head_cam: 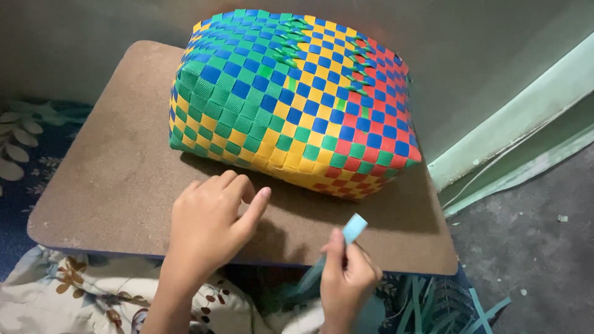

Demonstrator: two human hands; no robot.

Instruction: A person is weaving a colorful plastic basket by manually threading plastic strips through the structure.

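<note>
A woven basket (291, 93) of blue, green, yellow and red plastic strips lies on its side on a brown board (111, 179). My left hand (210, 226) rests on the board just in front of the basket, fingers loosely curled and holding nothing. My right hand (346, 278) sits at the board's near edge, pinching a light blue plastic strip (354, 229) whose end sticks up above the fingers.
Several loose teal strips (433, 303) lie on the floor at the lower right. A floral cloth (68, 291) covers my lap below the board. A grey wall stands behind the basket, with a pale green skirting (513, 124) to the right and a dark concrete floor (532, 241).
</note>
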